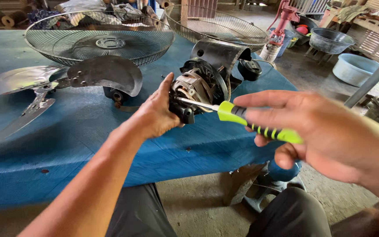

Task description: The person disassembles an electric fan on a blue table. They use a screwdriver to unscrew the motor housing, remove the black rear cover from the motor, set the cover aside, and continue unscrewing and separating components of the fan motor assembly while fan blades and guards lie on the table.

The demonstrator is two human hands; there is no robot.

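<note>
The left hand (156, 115) grips the fan motor (198, 90) from the near side, fingers curled around its black front part; the fingertips are hidden behind the motor, and the part they clasp is hard to make out. The motor sits near the edge of the blue table (66, 145), its copper windings exposed, with a black rear housing (218, 55) behind it. The right hand (316, 131) holds a screwdriver (242, 117) with a lime-green and black handle, thumb and fingers pinching the handle loosely; the hand is blurred, and the metal shaft points into the motor, its tip lost among the windings. The metal fan blade (44, 85) lies to the left, partly cut off. Two wire fan guards (99, 37) rest at the table's far side. No labels are legible anywhere.
</note>
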